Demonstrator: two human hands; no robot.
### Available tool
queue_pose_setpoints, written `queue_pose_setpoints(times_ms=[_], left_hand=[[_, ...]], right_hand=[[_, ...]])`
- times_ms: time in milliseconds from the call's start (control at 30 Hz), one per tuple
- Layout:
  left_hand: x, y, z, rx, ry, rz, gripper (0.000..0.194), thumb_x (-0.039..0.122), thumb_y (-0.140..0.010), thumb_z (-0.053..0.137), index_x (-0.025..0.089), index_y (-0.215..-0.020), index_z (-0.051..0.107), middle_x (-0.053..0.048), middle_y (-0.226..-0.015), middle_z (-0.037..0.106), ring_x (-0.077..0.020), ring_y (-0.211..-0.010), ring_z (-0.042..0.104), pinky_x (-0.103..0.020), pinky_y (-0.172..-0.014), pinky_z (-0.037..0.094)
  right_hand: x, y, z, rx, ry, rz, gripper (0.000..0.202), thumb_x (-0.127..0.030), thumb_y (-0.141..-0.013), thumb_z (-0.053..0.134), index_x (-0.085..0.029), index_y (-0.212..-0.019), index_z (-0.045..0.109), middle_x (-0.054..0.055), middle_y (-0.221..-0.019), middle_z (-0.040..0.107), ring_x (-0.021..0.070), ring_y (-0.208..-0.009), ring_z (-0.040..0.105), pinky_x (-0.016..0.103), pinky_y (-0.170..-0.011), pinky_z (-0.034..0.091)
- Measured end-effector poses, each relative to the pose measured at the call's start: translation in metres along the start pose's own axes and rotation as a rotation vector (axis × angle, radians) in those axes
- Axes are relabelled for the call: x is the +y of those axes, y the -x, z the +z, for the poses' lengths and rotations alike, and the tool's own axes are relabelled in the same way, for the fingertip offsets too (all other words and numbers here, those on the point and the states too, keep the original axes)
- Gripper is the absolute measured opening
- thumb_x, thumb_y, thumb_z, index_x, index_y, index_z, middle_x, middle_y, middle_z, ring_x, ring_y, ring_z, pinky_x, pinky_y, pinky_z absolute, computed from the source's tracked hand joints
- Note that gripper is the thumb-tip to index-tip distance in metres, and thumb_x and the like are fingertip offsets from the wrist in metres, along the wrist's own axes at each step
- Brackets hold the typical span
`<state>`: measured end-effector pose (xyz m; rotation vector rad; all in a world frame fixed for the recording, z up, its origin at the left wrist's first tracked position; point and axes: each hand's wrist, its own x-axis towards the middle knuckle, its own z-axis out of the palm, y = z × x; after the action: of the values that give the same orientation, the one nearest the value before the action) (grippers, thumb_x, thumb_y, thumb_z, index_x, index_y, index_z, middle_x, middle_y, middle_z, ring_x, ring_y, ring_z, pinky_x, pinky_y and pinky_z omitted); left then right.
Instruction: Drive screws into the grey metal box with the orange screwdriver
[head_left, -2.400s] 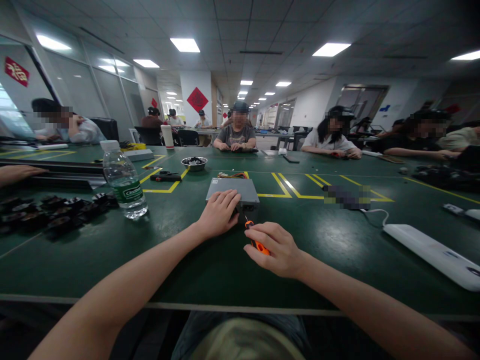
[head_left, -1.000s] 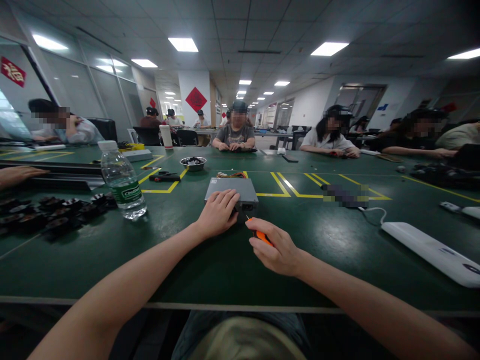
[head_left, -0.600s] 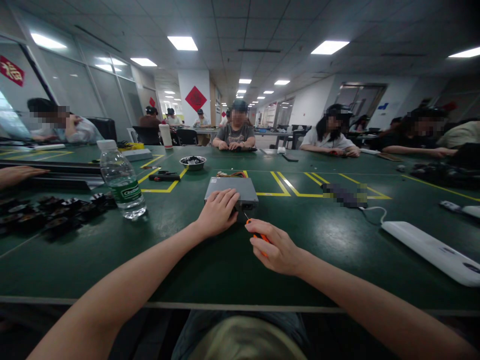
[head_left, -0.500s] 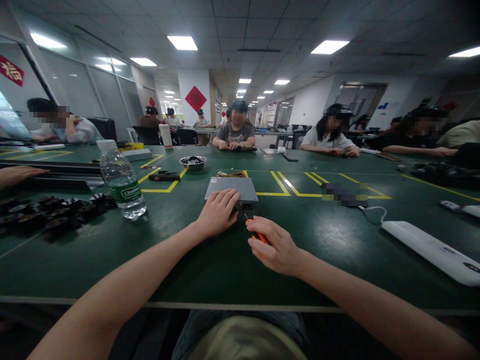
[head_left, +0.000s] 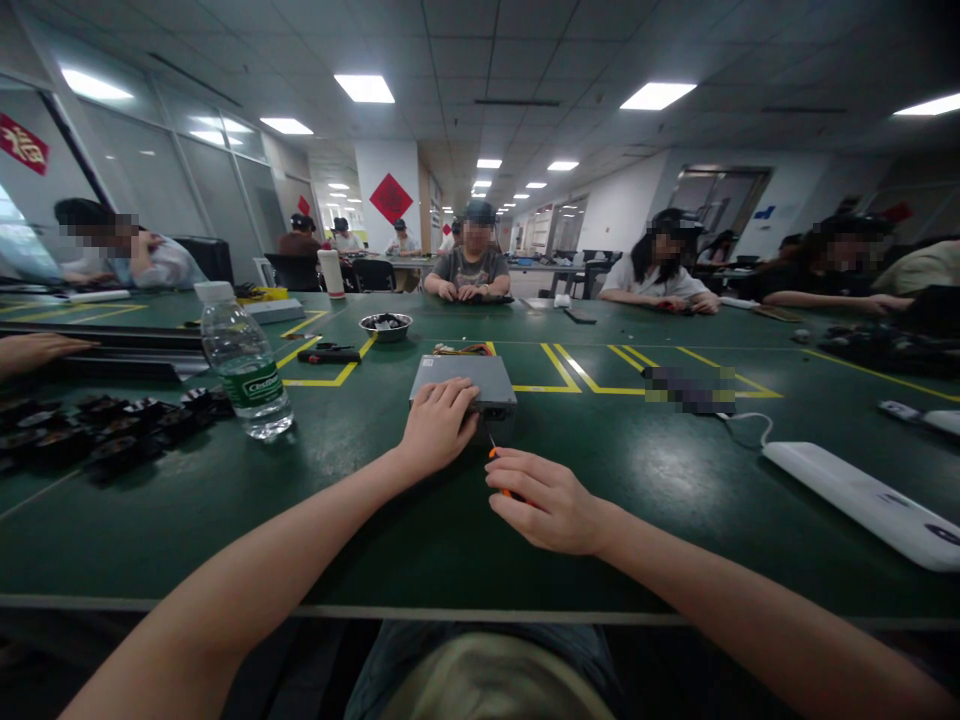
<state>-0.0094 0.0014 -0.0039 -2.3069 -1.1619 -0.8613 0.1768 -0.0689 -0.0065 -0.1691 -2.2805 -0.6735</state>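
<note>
A grey metal computer power supply sits on the green table in front of me, a bundle of coloured wires at its far side. Over its top left part lie the fingers of my left hand, with the thumb down against the near face, holding it. My right hand is closed round the orange and dark handle of a screwdriver. The thin shaft points up at the near face, below the socket. Whether the tip touches a screw there is too small to tell.
A water bottle and a pile of black parts stand at left. Beyond are a metal bowl of small parts and a dark red-marked tool. A white power bank-like device lies right. Co-workers sit around; one hand shows at left.
My right hand has turned round the screwdriver, hiding more of its orange handle, and shifted slightly down and left. My left hand has stayed on the power supply, which has hardly moved.
</note>
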Motion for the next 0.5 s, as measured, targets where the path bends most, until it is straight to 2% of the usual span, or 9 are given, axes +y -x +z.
queue_pose_setpoints(times_ms=[267, 500], left_hand=[[0.001, -0.001, -0.001, -0.006, 0.01, -0.019, 0.028, 0.028, -0.086, 0.046, 0.02, -0.112, 0.053, -0.007, -0.123, 0.055, -0.0222, -0.113, 0.049, -0.039, -0.094, 0.034], [-0.001, 0.001, -0.001, -0.003, 0.001, 0.024, 0.031, 0.026, -0.087, 0.043, 0.019, -0.117, 0.05, -0.008, -0.125, 0.054, -0.0223, -0.116, 0.048, -0.039, -0.096, 0.033]], right_hand=[[-0.002, -0.002, -0.01, 0.064, 0.033, -0.034, 0.01, -0.008, -0.079, 0.052, -0.016, -0.085, 0.051, 0.004, -0.083, 0.063, 0.0159, -0.09, 0.062, 0.035, -0.087, 0.055], [0.005, 0.015, -0.019, 0.04, 0.076, 0.041, 0.012, -0.007, -0.077, 0.053, -0.017, -0.083, 0.052, 0.004, -0.085, 0.064, 0.0158, -0.091, 0.063, 0.033, -0.084, 0.056]])
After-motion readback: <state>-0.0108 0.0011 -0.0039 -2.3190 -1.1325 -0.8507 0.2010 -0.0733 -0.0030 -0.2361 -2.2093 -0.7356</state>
